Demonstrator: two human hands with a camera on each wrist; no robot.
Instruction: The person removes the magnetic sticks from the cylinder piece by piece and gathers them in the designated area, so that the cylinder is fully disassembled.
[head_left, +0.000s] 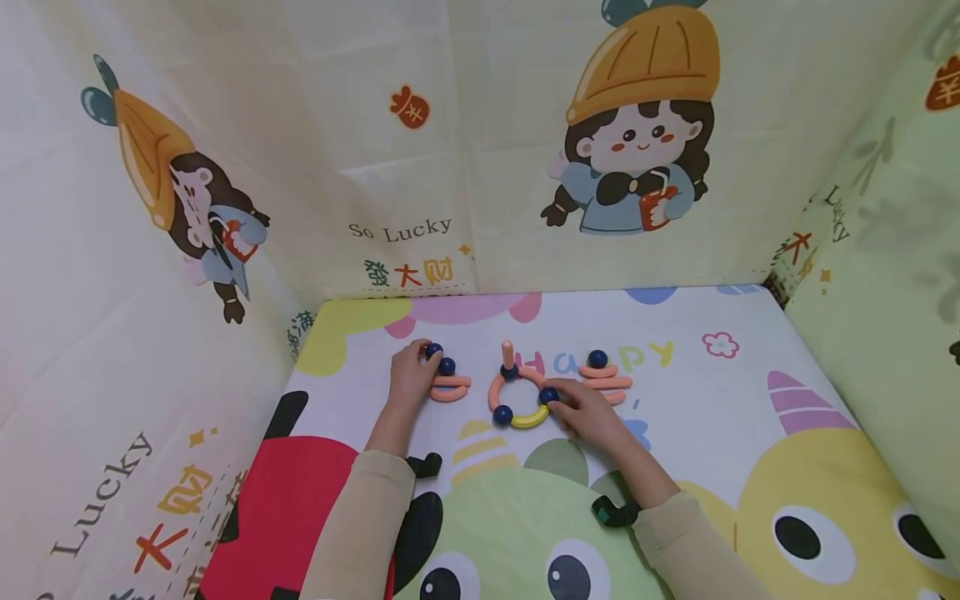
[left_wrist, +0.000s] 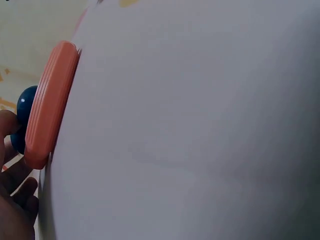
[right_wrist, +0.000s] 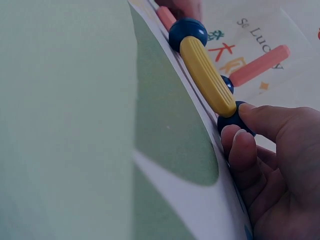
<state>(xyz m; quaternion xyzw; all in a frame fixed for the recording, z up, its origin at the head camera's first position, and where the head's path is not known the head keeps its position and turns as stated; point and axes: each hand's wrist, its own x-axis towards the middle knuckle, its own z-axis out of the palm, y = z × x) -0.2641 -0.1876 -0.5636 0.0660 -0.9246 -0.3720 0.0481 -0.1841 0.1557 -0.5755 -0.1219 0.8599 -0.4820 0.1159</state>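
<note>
A ring of curved pink pieces and one yellow piece [head_left: 530,418] joined by dark blue balls lies mid-table, with a pink stick [head_left: 507,354] rising from its far ball. My right hand [head_left: 592,414] pinches the ring's right ball [head_left: 549,396]; the right wrist view shows thumb and fingertips on that ball [right_wrist: 231,123], beside the yellow piece [right_wrist: 207,75]. To the left, my left hand [head_left: 408,375] holds a blue ball [head_left: 434,351] between thumb and fingers, a second ball [head_left: 447,367] next to it. Pink pieces [head_left: 450,394] lie just nearer; one pink piece [left_wrist: 52,105] hides part of the balls in the left wrist view.
Right of the ring lie several pink pieces [head_left: 607,383] with a blue ball [head_left: 597,358] at their far side. The table [head_left: 675,333] has a printed cartoon cover. Patterned cloth [head_left: 495,150] hangs behind it and at both sides.
</note>
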